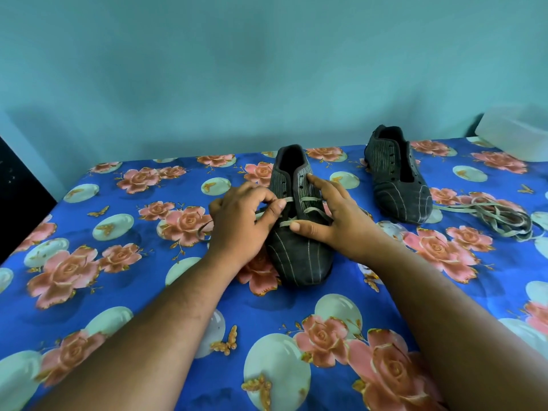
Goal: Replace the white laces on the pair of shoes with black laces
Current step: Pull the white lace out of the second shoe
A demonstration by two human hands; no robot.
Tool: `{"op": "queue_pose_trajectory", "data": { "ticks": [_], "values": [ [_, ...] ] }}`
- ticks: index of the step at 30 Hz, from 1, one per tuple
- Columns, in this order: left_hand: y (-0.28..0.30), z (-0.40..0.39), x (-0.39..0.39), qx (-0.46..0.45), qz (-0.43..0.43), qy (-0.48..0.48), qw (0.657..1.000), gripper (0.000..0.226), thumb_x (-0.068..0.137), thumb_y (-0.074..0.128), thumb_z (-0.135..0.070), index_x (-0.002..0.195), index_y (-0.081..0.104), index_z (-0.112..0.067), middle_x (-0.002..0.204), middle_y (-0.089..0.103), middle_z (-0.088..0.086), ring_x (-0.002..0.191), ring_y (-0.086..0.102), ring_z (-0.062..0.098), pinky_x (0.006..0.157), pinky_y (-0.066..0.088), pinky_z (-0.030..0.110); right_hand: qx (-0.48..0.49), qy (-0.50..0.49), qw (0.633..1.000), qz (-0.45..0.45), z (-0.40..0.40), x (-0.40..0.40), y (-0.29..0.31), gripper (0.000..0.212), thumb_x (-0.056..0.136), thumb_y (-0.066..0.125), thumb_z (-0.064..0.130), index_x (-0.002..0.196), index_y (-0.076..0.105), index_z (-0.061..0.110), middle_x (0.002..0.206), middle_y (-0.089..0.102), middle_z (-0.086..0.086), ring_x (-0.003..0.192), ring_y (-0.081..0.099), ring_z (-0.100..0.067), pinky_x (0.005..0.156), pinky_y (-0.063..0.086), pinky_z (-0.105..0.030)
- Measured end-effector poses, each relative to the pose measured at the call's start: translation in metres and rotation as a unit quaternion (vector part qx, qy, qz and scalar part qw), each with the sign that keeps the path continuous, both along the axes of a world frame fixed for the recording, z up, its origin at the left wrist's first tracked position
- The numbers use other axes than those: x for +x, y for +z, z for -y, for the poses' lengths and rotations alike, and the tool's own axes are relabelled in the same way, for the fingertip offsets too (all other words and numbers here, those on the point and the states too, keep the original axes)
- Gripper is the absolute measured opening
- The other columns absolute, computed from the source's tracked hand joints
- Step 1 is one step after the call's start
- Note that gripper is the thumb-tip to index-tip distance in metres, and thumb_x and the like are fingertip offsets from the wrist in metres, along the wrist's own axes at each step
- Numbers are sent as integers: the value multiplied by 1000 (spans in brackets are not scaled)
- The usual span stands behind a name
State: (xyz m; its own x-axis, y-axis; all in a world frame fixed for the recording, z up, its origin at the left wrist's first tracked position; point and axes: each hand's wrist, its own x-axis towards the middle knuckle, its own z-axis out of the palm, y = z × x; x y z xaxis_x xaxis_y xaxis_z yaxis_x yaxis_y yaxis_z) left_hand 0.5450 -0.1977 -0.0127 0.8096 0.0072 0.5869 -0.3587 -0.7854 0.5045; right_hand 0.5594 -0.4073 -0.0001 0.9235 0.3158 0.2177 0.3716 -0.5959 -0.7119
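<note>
A dark striped shoe (299, 229) stands upright on the flower-patterned sheet (148, 292) of the bed, toe toward the camera, near the middle of the view. A white lace (308, 209) still crosses its lower eyelets; the upper eyelets are bare. The left hand (240, 223) sits at the shoe's left side, fingers curled, thumb and forefinger pinching the white lace. The right hand (335, 218) rests on the shoe's right side with fingers spread and nearly straight: the forefinger touches the upper eyelet flap, the thumb presses the lace near the lowest crossing. The second shoe (397, 179) stands well apart to the right, unlaced. A loose bundle of pale laces (501, 218) lies just beside it on the sheet.
</note>
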Motion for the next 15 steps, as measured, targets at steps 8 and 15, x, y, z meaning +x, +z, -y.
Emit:
{"op": "queue_pose_trajectory", "data": {
  "ticks": [8,15],
  "values": [
    [0,-18,8,2,-38,163,986,31,86,63,-33,65,46,-18,76,51,-3,79,52,26,70,24,36,-10,2,1000,-8,1,-1,3,120,51,50,102,154,26,44,150,33,22,139,41,-8,119,30,-50],
    [-1,-25,8,-45,-61,176,981,33,83,69,-39,111,62,-24,121,57,-5,118,54,26,93,37,45,-31,14,998,50,4,2,0,101,65,52,96,149,34,43,148,36,17,139,39,-9,113,38,-52]
  ]
}}
